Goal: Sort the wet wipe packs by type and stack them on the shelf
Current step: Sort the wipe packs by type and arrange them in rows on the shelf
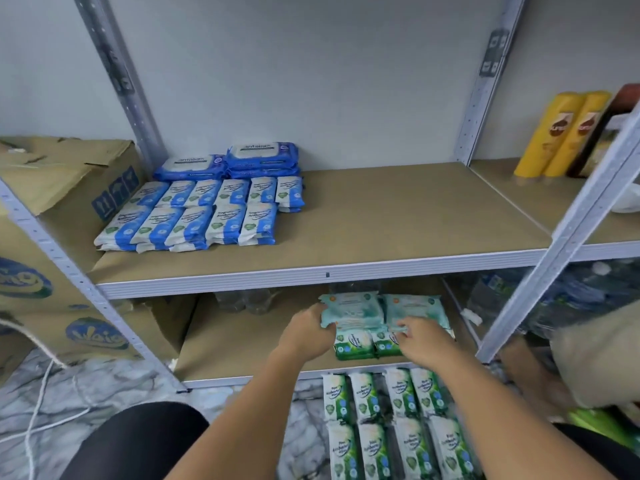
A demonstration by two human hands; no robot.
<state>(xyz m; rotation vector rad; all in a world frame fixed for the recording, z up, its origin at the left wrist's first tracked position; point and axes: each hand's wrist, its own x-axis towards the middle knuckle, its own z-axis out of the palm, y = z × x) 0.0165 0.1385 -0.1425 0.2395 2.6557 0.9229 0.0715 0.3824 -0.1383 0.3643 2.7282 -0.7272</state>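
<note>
On the lower shelf (pixel 242 344) lie two pale teal wipe packs (pixel 412 308) side by side, with small green packs (pixel 353 346) in front of them. My left hand (pixel 306 332) grips the left teal pack (pixel 349 306) at its near left corner. My right hand (pixel 420 339) pinches the front edge of the right teal pack. Several green wipe packs (pixel 391 420) lie in two rows on the floor below. On the upper shelf (pixel 398 223) sit blue-and-white packs (pixel 197 216) in rows, with dark blue packs (pixel 228 162) stacked behind them.
Cardboard boxes (pixel 65 188) stand at the left of the metal rack. Yellow bottles (pixel 561 133) stand on the right shelf. Clear plastic bottles (pixel 519 296) fill the lower right. A white rope (pixel 41 403) trails across the marble floor. A beige sack (pixel 599 358) sits at the right.
</note>
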